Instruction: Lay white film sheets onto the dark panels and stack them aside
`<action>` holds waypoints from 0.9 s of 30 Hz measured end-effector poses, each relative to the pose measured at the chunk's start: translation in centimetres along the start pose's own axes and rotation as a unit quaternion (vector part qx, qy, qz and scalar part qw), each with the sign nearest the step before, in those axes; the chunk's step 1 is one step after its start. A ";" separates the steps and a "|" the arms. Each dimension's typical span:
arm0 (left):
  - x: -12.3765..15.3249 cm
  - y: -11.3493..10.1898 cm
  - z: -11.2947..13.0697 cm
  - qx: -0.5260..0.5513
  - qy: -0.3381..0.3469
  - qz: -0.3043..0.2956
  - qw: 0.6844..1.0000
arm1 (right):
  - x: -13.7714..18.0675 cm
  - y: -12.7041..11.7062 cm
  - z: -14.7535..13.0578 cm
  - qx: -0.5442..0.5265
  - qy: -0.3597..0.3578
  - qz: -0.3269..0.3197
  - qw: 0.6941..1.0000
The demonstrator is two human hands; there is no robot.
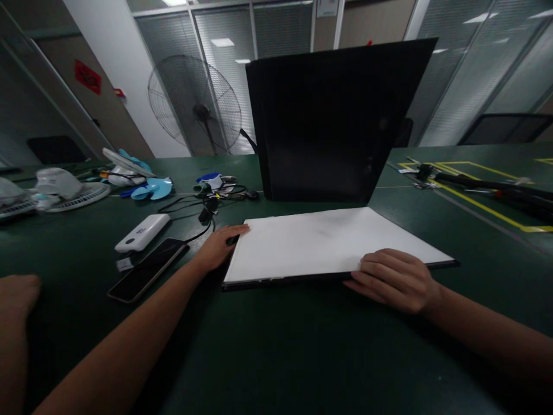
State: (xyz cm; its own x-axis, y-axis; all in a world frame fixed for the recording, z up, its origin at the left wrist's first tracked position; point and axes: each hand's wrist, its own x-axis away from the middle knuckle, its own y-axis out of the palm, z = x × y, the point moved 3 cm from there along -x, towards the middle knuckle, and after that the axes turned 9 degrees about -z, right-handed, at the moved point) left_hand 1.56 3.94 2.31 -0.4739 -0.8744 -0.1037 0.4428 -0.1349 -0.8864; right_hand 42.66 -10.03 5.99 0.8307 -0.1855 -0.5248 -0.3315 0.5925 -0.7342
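Note:
A flat white board (302, 245) with a thin black edge lies in front of me on the green table (276, 346). At its left edge, my left hand (220, 246) grips the side with its fingertips over the rim; the thumb is hidden. My right hand (395, 279) is closed on the front edge, right of the middle, with fingers bent together over the white face. Just behind the board a large black panel (332, 127) stands upright, leaning slightly. I cannot tell whether the panel and the board are joined.
Left of the board lie a dark phone (149, 271), a white power bank (142, 233) and black cables (207, 213). Farther left are white fan parts (60, 187) and a blue fan blade (152, 188). Another person's hand (19, 291) rests at the left edge. Black rods (484, 184) lie right.

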 end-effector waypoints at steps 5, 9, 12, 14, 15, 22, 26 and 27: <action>0.2 0.1 0.2 -0.016 0.004 -0.002 1.000 | 0.1 -0.3 -0.3 0.001 -0.005 0.002 1.000; 0.2 0.0 0.3 -0.027 0.022 -0.015 0.999 | 0.4 -0.6 0.0 -0.009 0.017 0.000 1.000; 0.2 -0.1 0.5 -0.031 0.027 -0.014 0.999 | 0.4 -0.9 0.6 -0.007 0.041 0.008 0.999; 0.2 0.0 0.6 -0.038 0.033 -0.006 0.999 | 0.4 -1.1 0.9 0.006 0.055 0.012 0.998; 0.2 0.1 0.6 -0.046 0.037 -0.001 0.998 | 0.4 -1.2 1.1 0.014 0.060 0.011 0.998; 0.2 0.8 -0.1 -0.100 0.075 0.024 0.992 | 0.4 -1.2 1.9 0.049 0.074 -0.011 0.996; 0.5 0.7 -0.4 -0.106 0.055 0.047 0.992 | 0.1 -2.2 2.5 0.063 0.109 -0.023 0.992; 0.6 0.6 -0.4 -0.106 0.049 0.052 0.992 | 0.0 -2.7 2.8 0.078 0.119 -0.028 0.989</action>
State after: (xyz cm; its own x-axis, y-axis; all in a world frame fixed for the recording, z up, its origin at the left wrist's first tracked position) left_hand 1.23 3.52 1.49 -0.5102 -0.8280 -0.2326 0.3273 0.0632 -0.9428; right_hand 44.81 -9.45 9.12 0.7112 -0.3902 -0.5847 -0.1989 0.6860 -0.6999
